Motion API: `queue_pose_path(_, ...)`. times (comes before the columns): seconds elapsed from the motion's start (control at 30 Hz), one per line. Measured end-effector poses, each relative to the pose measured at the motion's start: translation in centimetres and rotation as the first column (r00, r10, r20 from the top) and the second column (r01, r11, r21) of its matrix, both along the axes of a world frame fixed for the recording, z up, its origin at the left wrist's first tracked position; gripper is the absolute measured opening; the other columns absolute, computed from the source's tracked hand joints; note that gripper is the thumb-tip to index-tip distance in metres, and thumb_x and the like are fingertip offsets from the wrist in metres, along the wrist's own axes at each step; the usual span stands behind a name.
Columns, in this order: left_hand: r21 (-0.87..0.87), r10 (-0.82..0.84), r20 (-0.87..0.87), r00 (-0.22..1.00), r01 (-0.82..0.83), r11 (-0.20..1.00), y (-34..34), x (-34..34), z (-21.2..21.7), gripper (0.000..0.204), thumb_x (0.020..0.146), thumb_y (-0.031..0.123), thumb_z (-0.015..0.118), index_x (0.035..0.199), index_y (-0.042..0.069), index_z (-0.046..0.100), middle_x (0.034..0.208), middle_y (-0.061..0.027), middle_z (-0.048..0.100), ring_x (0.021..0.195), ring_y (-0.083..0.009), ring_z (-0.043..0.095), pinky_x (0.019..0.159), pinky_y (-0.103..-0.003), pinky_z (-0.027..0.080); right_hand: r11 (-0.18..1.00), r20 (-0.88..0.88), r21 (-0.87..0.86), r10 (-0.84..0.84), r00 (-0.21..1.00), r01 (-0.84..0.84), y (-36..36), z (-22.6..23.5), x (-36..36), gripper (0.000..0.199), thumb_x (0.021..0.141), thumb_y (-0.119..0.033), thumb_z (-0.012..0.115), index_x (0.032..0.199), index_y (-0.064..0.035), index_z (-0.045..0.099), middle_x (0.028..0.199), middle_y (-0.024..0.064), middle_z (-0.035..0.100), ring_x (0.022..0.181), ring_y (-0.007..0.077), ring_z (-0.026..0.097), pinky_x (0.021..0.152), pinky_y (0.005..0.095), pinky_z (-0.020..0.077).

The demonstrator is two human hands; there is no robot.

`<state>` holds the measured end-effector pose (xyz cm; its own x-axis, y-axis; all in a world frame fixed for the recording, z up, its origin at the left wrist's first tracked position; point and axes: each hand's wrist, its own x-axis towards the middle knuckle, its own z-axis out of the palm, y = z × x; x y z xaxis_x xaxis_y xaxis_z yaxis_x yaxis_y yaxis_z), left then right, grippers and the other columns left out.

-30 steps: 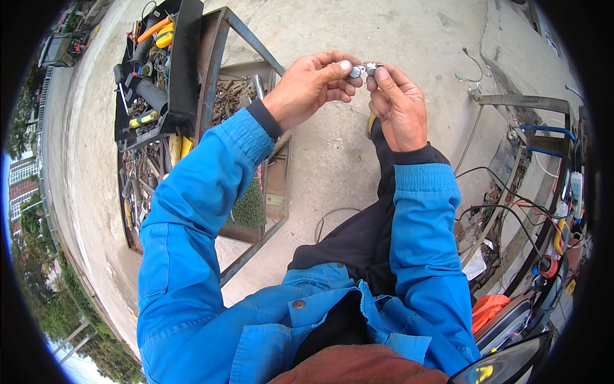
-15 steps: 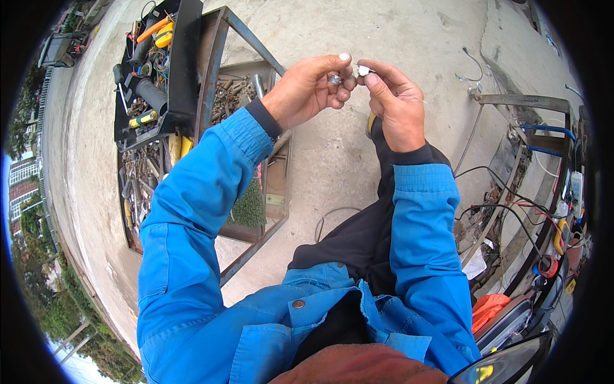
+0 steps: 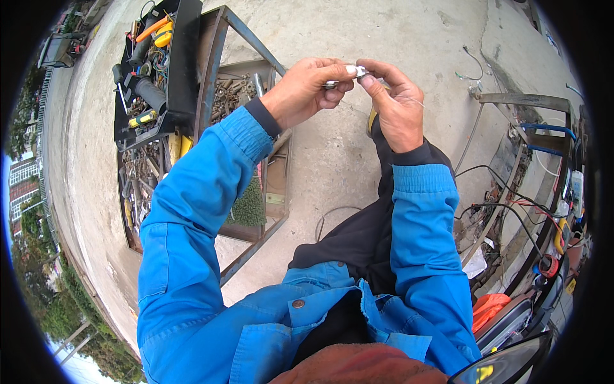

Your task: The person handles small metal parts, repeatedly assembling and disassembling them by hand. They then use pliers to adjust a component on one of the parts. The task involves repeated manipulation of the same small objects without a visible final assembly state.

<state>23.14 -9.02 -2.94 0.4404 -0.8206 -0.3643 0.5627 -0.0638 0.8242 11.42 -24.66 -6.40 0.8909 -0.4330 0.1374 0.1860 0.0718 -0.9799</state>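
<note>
My right hand [image 3: 400, 109] pinches a small white piece [image 3: 362, 72] between thumb and index finger, and its kind is too small to make out. From the other side, my left hand [image 3: 304, 89] reaches the same piece with its thumb and fingertip. A small shiny metal part [image 3: 330, 84] sits in the curled fingers of my left hand, mostly covered. A thin pale strand [image 3: 410, 99] shows across the right fingers. Both hands are held together above the concrete floor, with the fingertips hiding much of the white piece.
On the left, a black toolbox [image 3: 181, 70] of tools rests by a rusty metal frame [image 3: 212, 64] with trays of loose metal bits. A green pad [image 3: 248, 208] lies there. At right stand a metal rack [image 3: 521, 100], cables and an orange cloth [image 3: 489, 310].
My left thumb and fingers have closed in on the white piece in my right hand. The metal part in the left hand has turned and is more covered.
</note>
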Motion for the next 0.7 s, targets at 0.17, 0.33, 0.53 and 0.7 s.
queue_pose_path(0.17,0.006,0.012,0.023,1.000,-0.012,1.000,0.05,0.03,-0.07,0.024,0.100,0.026,0.072,0.112,0.005,0.068,0.082,0.0064,0.052,0.069,-0.0045,0.041,0.061,-0.021,0.033,0.999,0.023,-0.047,-0.027,0.999,0.028,0.15,0.06,0.01,0.024,0.099,-0.004,0.070,0.122,-0.0009,0.073,0.110,0.0072,0.074,0.100,0.0132,0.070,0.090,0.0274,0.0576)
queue_pose_path(0.33,-0.002,0.012,0.052,0.999,-0.012,1.000,0.05,0.09,-0.19,0.028,0.099,0.021,0.072,0.120,0.003,0.067,0.083,0.0065,0.054,0.069,-0.0038,0.043,0.061,-0.020,0.035,0.994,-0.008,-0.096,-0.044,0.999,0.043,0.10,0.05,-0.05,0.025,0.099,-0.004,0.070,0.124,-0.0028,0.072,0.110,0.0071,0.073,0.101,0.0137,0.071,0.088,0.0277,0.0585)
queue_pose_path(0.53,0.002,0.007,0.100,0.995,-0.007,1.000,0.09,0.29,-0.36,0.020,0.099,0.015,0.068,0.115,0.003,0.066,0.083,0.0048,0.055,0.069,-0.0041,0.045,0.061,-0.021,0.037,0.993,-0.003,-0.118,-0.028,1.000,0.028,0.11,0.36,-0.16,0.028,0.098,-0.003,0.069,0.127,-0.0029,0.071,0.110,0.0075,0.073,0.100,0.0152,0.072,0.086,0.0280,0.0593)
queue_pose_path(0.7,0.023,0.010,0.160,0.987,-0.014,1.000,-0.03,0.17,-0.51,0.025,0.099,0.015,0.068,0.119,0.002,0.066,0.082,0.0074,0.052,0.066,-0.0034,0.041,0.059,-0.020,0.034,0.992,-0.009,-0.123,-0.009,1.000,0.008,0.18,0.58,-0.32,0.026,0.099,-0.002,0.068,0.125,-0.0012,0.070,0.111,0.0083,0.073,0.100,0.0164,0.074,0.085,0.0278,0.0596)
